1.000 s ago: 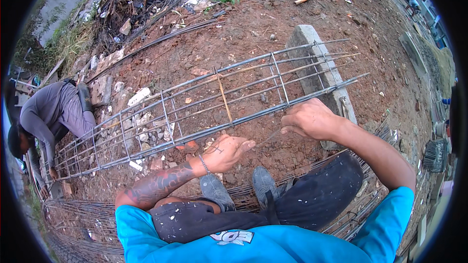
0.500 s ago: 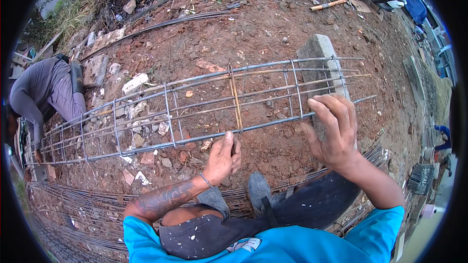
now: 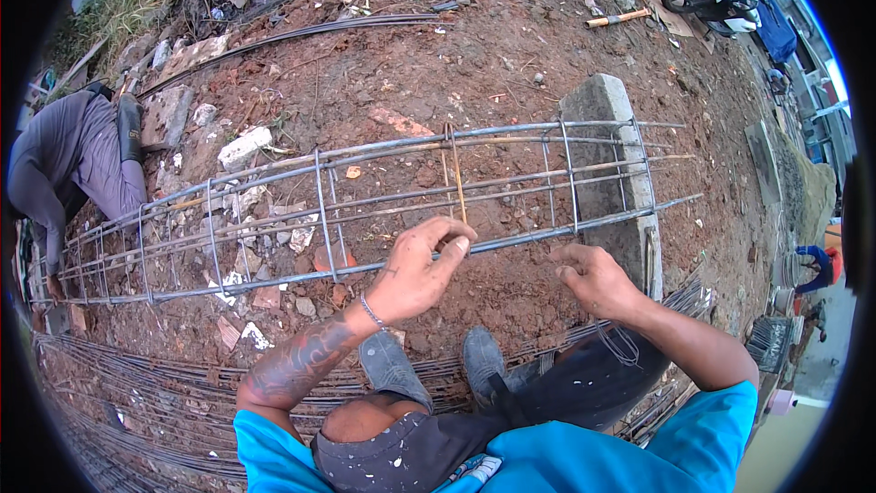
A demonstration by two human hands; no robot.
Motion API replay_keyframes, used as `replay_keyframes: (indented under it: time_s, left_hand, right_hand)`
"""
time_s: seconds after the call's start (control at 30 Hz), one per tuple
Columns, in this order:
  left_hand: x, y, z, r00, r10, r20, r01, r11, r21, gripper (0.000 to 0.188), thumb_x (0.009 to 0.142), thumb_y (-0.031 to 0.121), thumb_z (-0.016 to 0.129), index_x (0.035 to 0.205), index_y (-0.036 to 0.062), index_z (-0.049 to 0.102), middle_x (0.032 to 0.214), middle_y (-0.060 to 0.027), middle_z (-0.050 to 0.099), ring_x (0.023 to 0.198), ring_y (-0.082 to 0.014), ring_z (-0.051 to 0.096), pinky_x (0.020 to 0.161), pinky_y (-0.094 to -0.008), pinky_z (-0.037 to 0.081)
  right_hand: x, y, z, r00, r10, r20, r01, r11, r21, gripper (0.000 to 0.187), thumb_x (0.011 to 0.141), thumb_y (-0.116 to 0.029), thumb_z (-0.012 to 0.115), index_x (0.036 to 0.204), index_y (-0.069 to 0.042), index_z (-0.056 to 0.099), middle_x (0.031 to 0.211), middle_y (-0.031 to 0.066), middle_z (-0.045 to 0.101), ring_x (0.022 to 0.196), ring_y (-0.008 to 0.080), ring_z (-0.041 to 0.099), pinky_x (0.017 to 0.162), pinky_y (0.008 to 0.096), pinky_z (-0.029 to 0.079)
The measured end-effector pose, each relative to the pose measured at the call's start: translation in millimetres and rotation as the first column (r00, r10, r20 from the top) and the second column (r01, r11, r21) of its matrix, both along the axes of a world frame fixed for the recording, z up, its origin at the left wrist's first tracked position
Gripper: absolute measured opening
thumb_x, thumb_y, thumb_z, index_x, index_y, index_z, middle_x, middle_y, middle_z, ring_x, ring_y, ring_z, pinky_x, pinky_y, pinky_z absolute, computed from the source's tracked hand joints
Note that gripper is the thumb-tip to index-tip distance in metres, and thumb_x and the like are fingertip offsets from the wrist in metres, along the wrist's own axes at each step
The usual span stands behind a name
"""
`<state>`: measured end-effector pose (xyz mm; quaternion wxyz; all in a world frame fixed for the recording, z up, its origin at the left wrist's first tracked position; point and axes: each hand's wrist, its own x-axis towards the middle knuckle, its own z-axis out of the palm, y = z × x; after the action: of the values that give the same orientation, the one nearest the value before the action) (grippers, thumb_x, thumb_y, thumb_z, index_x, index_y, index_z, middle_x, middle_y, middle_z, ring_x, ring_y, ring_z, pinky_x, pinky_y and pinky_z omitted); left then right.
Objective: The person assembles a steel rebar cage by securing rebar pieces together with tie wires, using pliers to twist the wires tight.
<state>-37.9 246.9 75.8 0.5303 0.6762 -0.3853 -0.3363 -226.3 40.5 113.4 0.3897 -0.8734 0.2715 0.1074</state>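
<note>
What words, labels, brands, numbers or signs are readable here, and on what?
Bright blue fabric shirt: a pale print, creased and partly cut off, not readable whole.
Bent co-worker's tall dark boot: small marks, too small to read.
I can make out no other lettering.

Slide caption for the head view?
Left hand beside the brown stirrup of a rebar cage over a concrete block; right hand near the lower bars.
</note>
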Motion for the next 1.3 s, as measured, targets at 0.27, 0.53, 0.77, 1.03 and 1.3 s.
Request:
replay_keyframes:
  time_s: [0.27,0.53,0.77,1.03,1.3]
  left_hand:
    - [79.4,-83.2,-29.2,0.524,-0.124,0.843,-0.046,0.984,0.173,0.017,0.08,0.02,0.063,0.087,0.007,0.071,0.102,-0.0128,0.052,0.101,-0.0284,0.047,0.085,-0.0398,0.038]
    - [97.7,-117.9,-20.2,0.37,-0.33,0.869,0.019,0.937,0.348,0.022,0.077,0.028,0.065,0.084,0.0086,0.073,0.102,-0.013,0.052,0.104,-0.0298,0.044,0.088,-0.0418,0.034]
    - [100.9,-110.3,-29.1,0.73,-0.17,0.662,0.017,0.973,0.232,0.025,0.079,0.031,0.069,0.09,0.008,0.071,0.091,-0.0137,0.061,0.094,-0.0307,0.056,0.083,-0.0408,0.043]
    - [92.1,-86.5,-7.1,0.878,-0.062,0.474,0.005,0.993,0.119,0.023,0.083,0.021,0.064,0.09,-0.0008,0.067,0.074,-0.0162,0.064,0.074,-0.0312,0.063,0.072,-0.0375,0.048]
    - [66.4,-54.8,-17.4,0.817,0.05,0.575,0.045,0.988,-0.15,0.012,0.082,0.008,0.065,0.089,-0.0015,0.064,0.083,-0.0149,0.065,0.077,-0.028,0.065,0.067,-0.034,0.051]
  right_hand:
    - [77.2,9.6,-42.3,0.997,-0.05,-0.05,0.052,0.998,0.036,0.023,0.087,-0.012,0.053,0.103,0.004,0.06,0.068,0.0156,0.064,0.068,0.0263,0.066,0.068,0.0398,0.051]
    - [72.2,15.3,-40.6,0.968,-0.234,-0.095,0.249,0.945,0.211,0.019,0.09,-0.009,0.051,0.104,0.003,0.057,0.065,0.0101,0.062,0.061,0.0181,0.063,0.06,0.0366,0.049]
    - [94.0,21.3,-53.2,0.999,-0.019,0.027,0.018,0.999,0.029,0.02,0.086,-0.006,0.052,0.1,0.004,0.062,0.072,0.0202,0.065,0.072,0.0325,0.067,0.072,0.0433,0.051]
    - [115.5,32.1,-74.6,0.992,-0.057,0.109,0.046,0.994,0.098,0.028,0.088,-0.016,0.05,0.103,0.002,0.064,0.083,0.0278,0.065,0.084,0.0413,0.065,0.079,0.0471,0.049]
    - [128.7,38.7,-86.3,0.987,-0.051,0.149,0.031,0.991,0.129,0.037,0.093,-0.031,0.05,0.086,0.003,0.063,0.077,0.025,0.063,0.079,0.0413,0.063,0.074,0.0489,0.046]
